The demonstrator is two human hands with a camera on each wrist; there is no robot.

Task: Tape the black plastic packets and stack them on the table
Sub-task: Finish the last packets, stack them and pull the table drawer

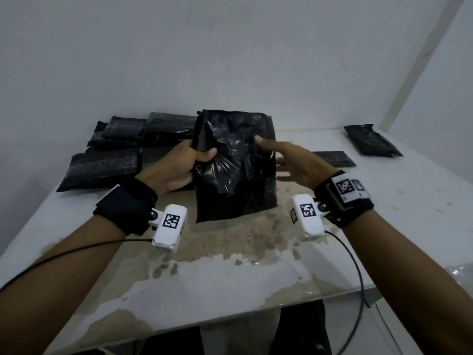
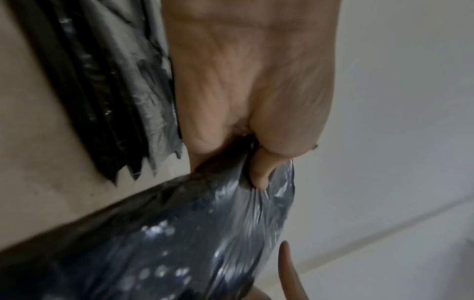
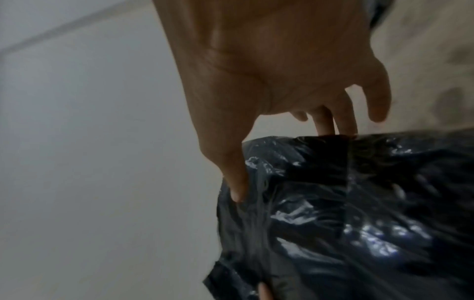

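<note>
From the head view, visible as a whole: a black plastic packet (image 1: 235, 162) lifted upright above the middle of the worktop (image 1: 256, 278), lower edge near the worn patch of the surface, whether touching it not clear. Only in this view: a pile of black packets (image 1: 122, 149) lying at the rear left against the wall, one more packet (image 1: 372, 140) alone at the far right, and a flat dark strip (image 1: 332, 158) behind the right hand. Shown by the left wrist view and not by the head view: the pinch from close, the left hand (image 2: 246, 91) with thumb and finger closed on a bunched edge of the packet (image 2: 159, 243), plastic gathered in folds under the thumb, edges of the pile (image 2: 102, 101) seen behind. Shown by the right wrist view: the right hand (image 3: 277, 71) with fingers spread and nearly straight, thumb tip laid on the front of the packet (image 3: 346, 213), other fingers reaching past its upper edge, not closed around it. Pose in the head view: left hand (image 1: 179, 165) gripping the left edge of the packet at mid height, wrist turned inward; right hand (image 1: 294, 160) open at the right side, thumb on the plastic, both forearms reaching forward over the worktop
</note>
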